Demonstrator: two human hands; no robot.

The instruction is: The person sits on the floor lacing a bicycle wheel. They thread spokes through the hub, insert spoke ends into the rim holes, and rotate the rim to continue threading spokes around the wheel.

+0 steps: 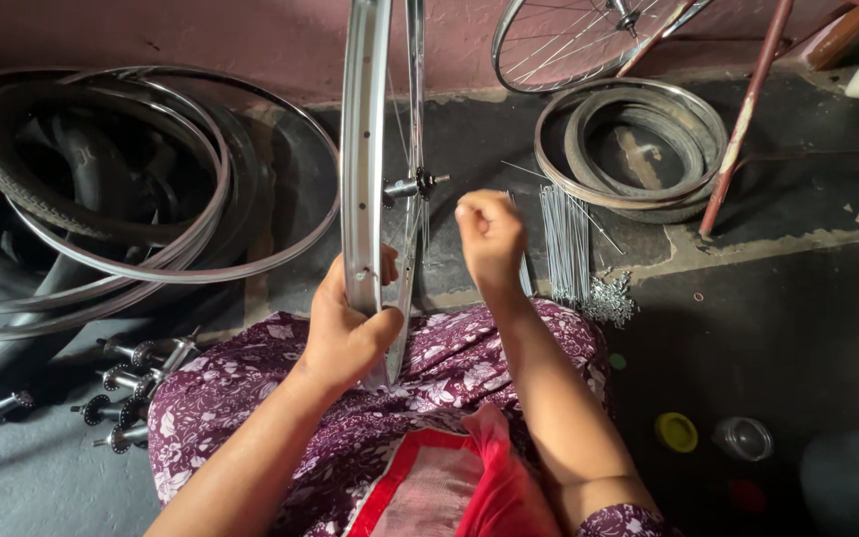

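Between the knees, left hand [345, 333] grips wheel rim [365, 149] (right hand [489, 234] probably pinching a spoke).

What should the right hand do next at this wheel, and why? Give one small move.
Probably bring the right hand left toward the hub to seat a spoke. The left hand grips the upright rim, the right is pinched shut just beside the hub, and loose spokes lie on the floor. What it pinches cannot be made out.

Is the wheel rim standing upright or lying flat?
Upright: the wheel rim stands on edge on the lap, gripped by the left hand.
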